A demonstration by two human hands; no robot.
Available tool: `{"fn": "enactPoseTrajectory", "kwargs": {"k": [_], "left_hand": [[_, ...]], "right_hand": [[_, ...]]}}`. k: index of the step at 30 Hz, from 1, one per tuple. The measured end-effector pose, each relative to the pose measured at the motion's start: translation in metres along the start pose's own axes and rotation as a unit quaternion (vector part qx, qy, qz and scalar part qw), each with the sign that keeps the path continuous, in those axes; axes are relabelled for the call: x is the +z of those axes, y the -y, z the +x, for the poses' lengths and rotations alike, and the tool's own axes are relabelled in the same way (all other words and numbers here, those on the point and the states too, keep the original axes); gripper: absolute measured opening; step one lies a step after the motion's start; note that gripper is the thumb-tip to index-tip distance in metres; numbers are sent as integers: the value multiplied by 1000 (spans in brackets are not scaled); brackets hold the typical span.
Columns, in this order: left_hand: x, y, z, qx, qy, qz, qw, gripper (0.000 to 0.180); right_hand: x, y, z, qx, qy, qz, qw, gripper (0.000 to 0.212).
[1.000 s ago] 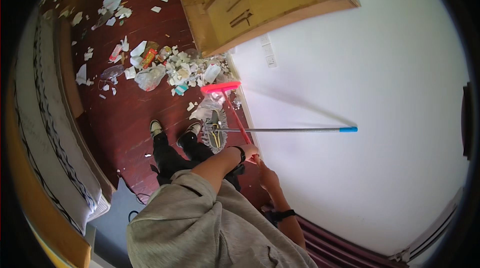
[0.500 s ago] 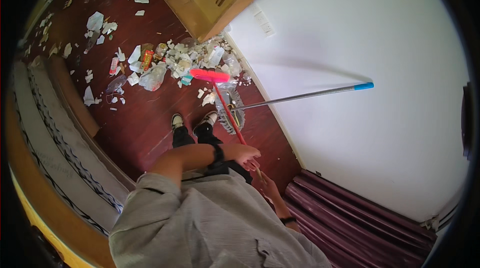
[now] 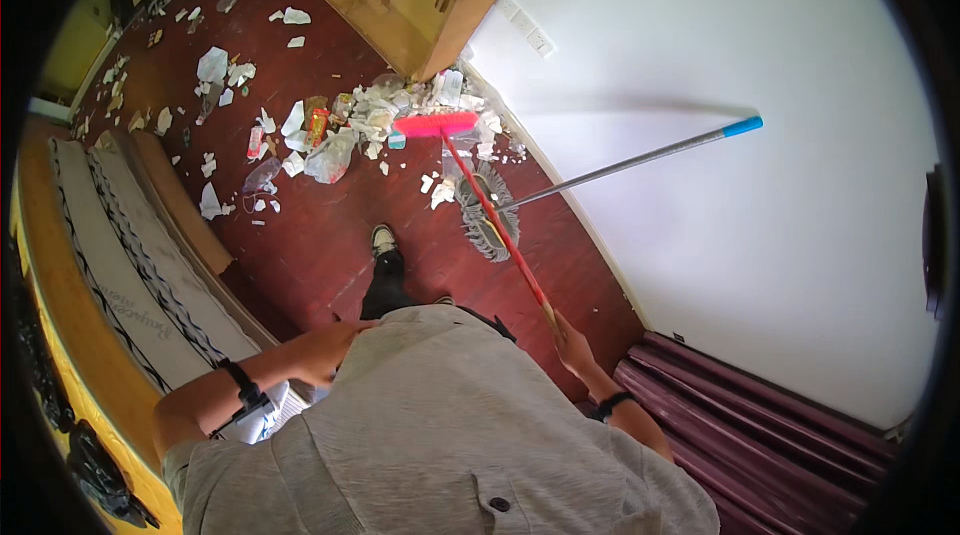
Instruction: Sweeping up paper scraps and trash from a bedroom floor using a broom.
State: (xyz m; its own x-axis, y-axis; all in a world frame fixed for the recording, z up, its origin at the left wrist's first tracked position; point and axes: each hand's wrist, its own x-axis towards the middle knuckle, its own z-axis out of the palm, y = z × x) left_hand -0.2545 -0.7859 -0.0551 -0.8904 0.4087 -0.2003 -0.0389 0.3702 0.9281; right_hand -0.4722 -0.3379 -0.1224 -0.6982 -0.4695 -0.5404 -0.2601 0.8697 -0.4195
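Red-poled broom (image 3: pixel 487 205) with flat pink bristle head is held by the right hand (image 3: pixel 574 343); grip is closed around the pole, just behind a tan section. Landmark for places: oval grey string mop (image 3: pixel 474 227). Broom head is positioned beyond the mop, over the near edge of a debris pile (image 3: pixel 375 107) of white and beige fragments; floor contact can't be confirmed. Mop is crossed in view by the red pole. Right hand is placed nearside and right of the mop.

Left hand (image 3: pixel 325 347) is kept off the broom, nearside and left of the mop, at the waist of the grey shirt (image 3: pixel 430 415). Fingers are partly hidden, so its grip state can't be determined.

Silver mop handle (image 3: pixel 630 170) with blue end is angled out right of the mop, in front of the white wall (image 3: pixel 720 265). Crumpled clear plastic bag (image 3: pixel 332 157) is seen left of and beyond the mop. Pale mattress with dark trim (image 3: pixel 125 245) is located far left of the mop; pleated purple curtain (image 3: pixel 750 405), nearside right.
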Motion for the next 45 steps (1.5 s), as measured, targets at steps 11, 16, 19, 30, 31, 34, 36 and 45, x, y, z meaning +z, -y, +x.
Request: {"fn": "enactPoseTrajectory", "kwargs": {"k": [11,16,19,30,31,34,36,45], "left_hand": [[130,-36,16,-61,-29,-237,969,104],[189,-66,31,-106,11,-199,974,101],[230,-87,36,-131,29,-183,974,100],[253,-88,35,-131,65,-158,977,95],[250,-87,36,-130,76,-149,977,94],[244,-82,47,-115,103,-122,980,93],[231,-78,53,-98,116,-112,982,92],[169,-53,76,-59,172,-61,982,88]], "right_hand": [[32,-123,-100,97,91,-149,980,47],[30,-152,-35,36,52,-178,982,50],[24,-157,14,-8,35,-168,985,46],[36,-118,83,-13,14,-60,998,32],[48,-129,70,-37,7,-13,999,32],[50,-139,6,-40,-15,65,997,35],[34,-135,-40,36,-2,23,999,36],[65,-145,21,36,-15,21,999,38]]}}
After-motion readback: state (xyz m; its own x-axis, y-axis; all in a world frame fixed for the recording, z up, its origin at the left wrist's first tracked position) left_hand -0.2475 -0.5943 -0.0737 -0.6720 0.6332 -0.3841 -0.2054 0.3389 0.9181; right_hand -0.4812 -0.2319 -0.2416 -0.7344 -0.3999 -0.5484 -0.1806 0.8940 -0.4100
